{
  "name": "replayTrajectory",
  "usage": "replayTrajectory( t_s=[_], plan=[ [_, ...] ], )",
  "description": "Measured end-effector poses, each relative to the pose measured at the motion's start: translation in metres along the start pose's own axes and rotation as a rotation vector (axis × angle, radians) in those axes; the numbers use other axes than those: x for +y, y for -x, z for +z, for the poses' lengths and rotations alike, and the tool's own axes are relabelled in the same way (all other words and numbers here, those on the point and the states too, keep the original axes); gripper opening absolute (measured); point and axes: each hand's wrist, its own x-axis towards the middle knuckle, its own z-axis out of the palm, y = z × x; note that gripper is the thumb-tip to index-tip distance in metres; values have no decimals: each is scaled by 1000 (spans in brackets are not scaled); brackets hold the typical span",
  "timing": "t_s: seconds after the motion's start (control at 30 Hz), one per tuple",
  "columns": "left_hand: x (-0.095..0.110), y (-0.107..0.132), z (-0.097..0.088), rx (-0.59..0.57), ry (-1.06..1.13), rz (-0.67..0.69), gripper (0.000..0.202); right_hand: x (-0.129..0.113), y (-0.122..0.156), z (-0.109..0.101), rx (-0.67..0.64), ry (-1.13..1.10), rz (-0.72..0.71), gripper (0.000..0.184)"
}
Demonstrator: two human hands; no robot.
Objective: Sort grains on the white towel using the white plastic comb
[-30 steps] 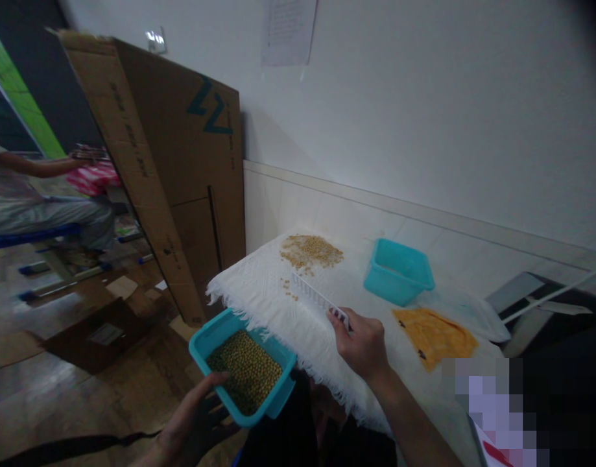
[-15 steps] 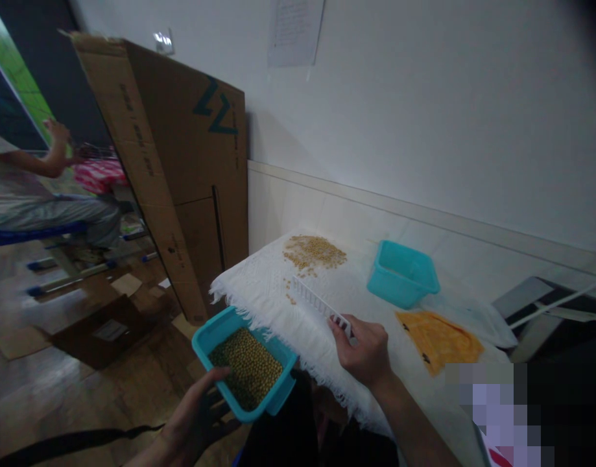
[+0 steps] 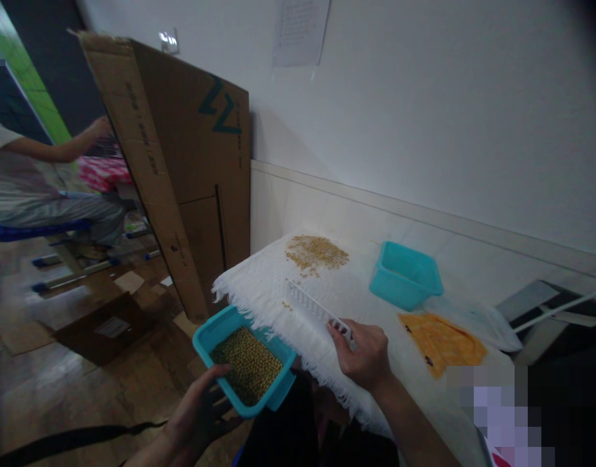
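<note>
Low beside the tabletop's near edge, a teal plastic tub (image 3: 206, 338) of greenish beans sat in the left hand (image 3: 200, 408), whose grip was closed on its near wall. The right hand (image 3: 366, 353) kept a pinching grip on a white slotted plastic strip (image 3: 311, 305) lying on the fringed white cloth (image 3: 259, 285) that covered the tabletop. Farther back lay a loose pile of tan beans (image 3: 318, 251) and a second teal tub (image 3: 399, 295). Tall brown cardboard (image 3: 181, 168) with a teal zigzag mark leaned by the white wall; its small print was unreadable.

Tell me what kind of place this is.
Probably a makeshift indoor workroom: a big cardboard box leans on the wall, beans lie on a cloth-covered table, another person sits nearby.
</note>
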Motion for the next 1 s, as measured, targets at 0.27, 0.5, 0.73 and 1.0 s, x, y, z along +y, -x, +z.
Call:
replayTrajectory(
  t_s=[0.27, 0.5, 0.73, 1.0],
  plan=[
    [-7, -11, -14, -37, 8, 40, 59, -4, 2, 4, 10, -22, -73, 13],
    [-2, -9, -14, -20, 7, 32, 67, -9, 0, 8, 19, -77, -105, 12],
    [-6, 1, -19, -169, 7, 167, 70, -27, 0, 9, -63, -187, -158, 17],
    [4, -10, -11, -40, 1, 0, 67, -41, -10, 8, -47, -246, -80, 21]
  ],
)
